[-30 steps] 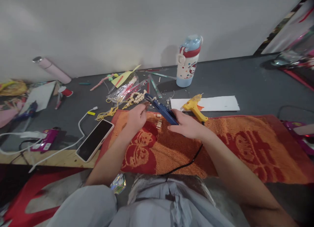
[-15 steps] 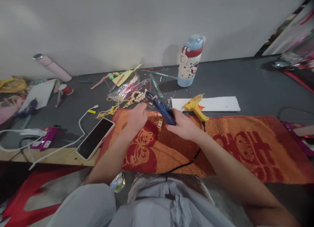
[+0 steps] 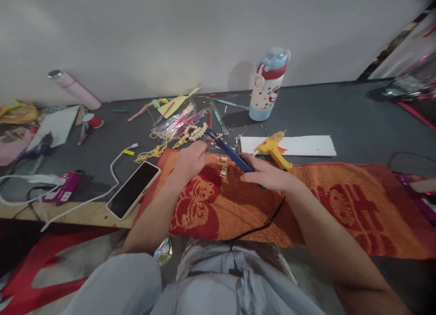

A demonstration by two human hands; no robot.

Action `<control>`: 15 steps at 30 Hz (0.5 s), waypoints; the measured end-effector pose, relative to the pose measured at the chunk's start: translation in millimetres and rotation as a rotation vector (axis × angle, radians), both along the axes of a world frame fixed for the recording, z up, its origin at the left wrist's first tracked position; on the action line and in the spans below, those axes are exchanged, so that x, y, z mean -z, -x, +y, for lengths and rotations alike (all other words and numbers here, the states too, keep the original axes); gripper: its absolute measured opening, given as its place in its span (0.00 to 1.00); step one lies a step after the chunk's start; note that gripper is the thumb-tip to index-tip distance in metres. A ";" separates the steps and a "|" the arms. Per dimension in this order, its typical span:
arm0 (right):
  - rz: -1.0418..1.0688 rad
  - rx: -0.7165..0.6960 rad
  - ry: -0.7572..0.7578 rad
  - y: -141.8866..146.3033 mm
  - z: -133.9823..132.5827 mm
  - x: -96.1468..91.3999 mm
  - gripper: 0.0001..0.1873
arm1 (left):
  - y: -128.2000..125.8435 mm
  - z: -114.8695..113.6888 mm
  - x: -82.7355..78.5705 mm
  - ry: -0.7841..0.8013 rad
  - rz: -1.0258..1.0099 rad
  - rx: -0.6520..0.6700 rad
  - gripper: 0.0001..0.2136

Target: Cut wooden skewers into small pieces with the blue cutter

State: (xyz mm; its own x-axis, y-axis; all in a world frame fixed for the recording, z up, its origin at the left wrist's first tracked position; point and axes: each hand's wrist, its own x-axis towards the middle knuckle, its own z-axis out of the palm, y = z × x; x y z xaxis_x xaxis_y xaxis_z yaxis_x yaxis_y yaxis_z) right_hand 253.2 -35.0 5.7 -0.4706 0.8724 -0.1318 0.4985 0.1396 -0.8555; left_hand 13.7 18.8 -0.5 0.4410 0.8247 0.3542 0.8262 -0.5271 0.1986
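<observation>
A long navy-blue hand cutter [image 3: 231, 155], by its look a pair of shears, slants over the orange towel [image 3: 259, 219]. Around its near end my right hand [image 3: 264, 173] is closed. Beside the cutter's far tip, my left hand [image 3: 194, 158] is pinched on what looks like a thin wooden stick [image 3: 219, 136] crossing the jaws; most of it is hidden. Several short pale stick pieces [image 3: 224, 170] lie on the towel below the cutter. A string of pale wooden bits [image 3: 194, 133] with yellow cord [image 3: 151, 153] rests just beyond my left hand.
A yellow glue gun [image 3: 274, 150] lies on a white board [image 3: 309, 146]. Behind stands a blue-and-white bottle [image 3: 267, 87]. To the left are a phone [image 3: 133, 191], a white cable [image 3: 116, 174], a purple power strip [image 3: 66, 187] and a pink flask [image 3: 76, 90]. Plastic-wrapped sticks [image 3: 179, 122] lie farther back.
My right hand and the cutter have shifted slightly right and nearer. The cutter has turned and looks narrower, its handles closer together. My left hand stays near the tip.
</observation>
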 end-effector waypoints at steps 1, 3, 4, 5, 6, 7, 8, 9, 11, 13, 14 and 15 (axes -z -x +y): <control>0.014 -0.012 0.010 -3.5 0.8 -0.1 0.30 | 0.0 -0.7 -0.9 0.003 0.007 0.009 0.09; 0.006 -0.032 0.042 -7.7 1.5 -0.6 0.30 | -0.6 -2.1 -2.1 0.008 0.010 0.014 0.09; -0.007 -0.031 0.045 -8.0 1.2 -1.2 0.29 | -0.9 -2.5 -2.2 0.010 0.003 0.011 0.09; -0.022 -0.023 0.036 -6.9 0.6 -1.8 0.29 | -1.3 -2.6 -1.9 0.010 -0.014 0.007 0.09; -0.038 -0.003 0.010 -4.7 -0.3 -2.3 0.28 | -1.7 -2.4 -1.3 0.009 -0.039 0.004 0.09; -0.055 0.026 -0.031 -1.5 -1.3 -2.5 0.28 | -2.1 -2.1 -0.5 0.006 -0.072 -0.002 0.09; -0.072 0.062 -0.079 2.3 -2.4 -2.3 0.27 | -2.7 -1.6 0.3 0.004 -0.107 -0.006 0.10; -0.095 0.103 -0.125 6.4 -3.4 -1.3 0.28 | -3.3 -1.0 1.0 0.001 -0.144 -0.009 0.10; -0.127 0.153 -0.203 13.8 -4.8 2.2 0.31 | -4.8 -0.4 1.0 0.008 -0.211 -0.013 0.10; -0.134 0.160 -0.253 18.4 -5.1 7.1 0.33 | -6.5 -0.8 -1.2 0.039 -0.267 -0.006 0.11; -0.133 0.158 -0.269 19.3 -4.8 9.4 0.34 | -7.2 -1.4 -3.2 0.062 -0.292 0.000 0.11; -0.130 0.155 -0.284 19.5 -4.3 11.5 0.34 | -7.8 -2.3 -5.5 0.089 -0.314 0.003 0.12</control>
